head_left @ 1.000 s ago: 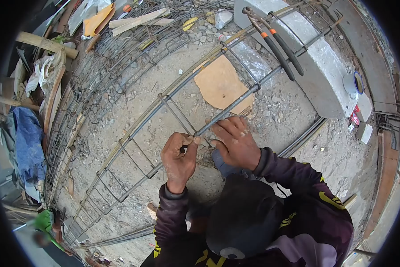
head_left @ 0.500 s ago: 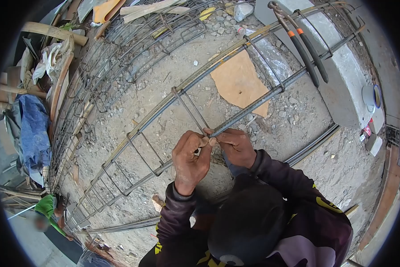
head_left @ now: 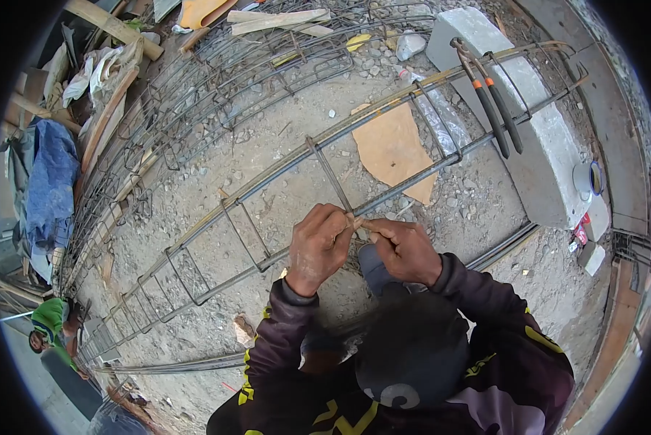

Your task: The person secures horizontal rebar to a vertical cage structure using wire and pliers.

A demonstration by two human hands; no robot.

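Observation:
My left hand [head_left: 315, 248] is closed in a pinch at the near bar of a long rebar cage [head_left: 260, 174], where a stirrup [head_left: 328, 171] meets it. From the other side my right hand [head_left: 403, 250] comes in, its thumb and forefinger pressed together at the same joint. The fingertips of both hands nearly touch, and whatever they pinch is too small or hidden to make out. Orange-banded, black-handled cutters [head_left: 490, 101] rest across the cage's bars at the upper right.
Under the cage lies a torn brown sheet [head_left: 396, 152]. A concrete block [head_left: 535, 138] with a tin [head_left: 587, 178] beside it is at the right. More rebar cages [head_left: 217, 94] are stacked upper left. A person in green [head_left: 50, 319] works at the far left.
The view has shifted slightly. Both hands stay at the same joint; my right hand has turned, its forefinger now stretched toward the left fingertips.

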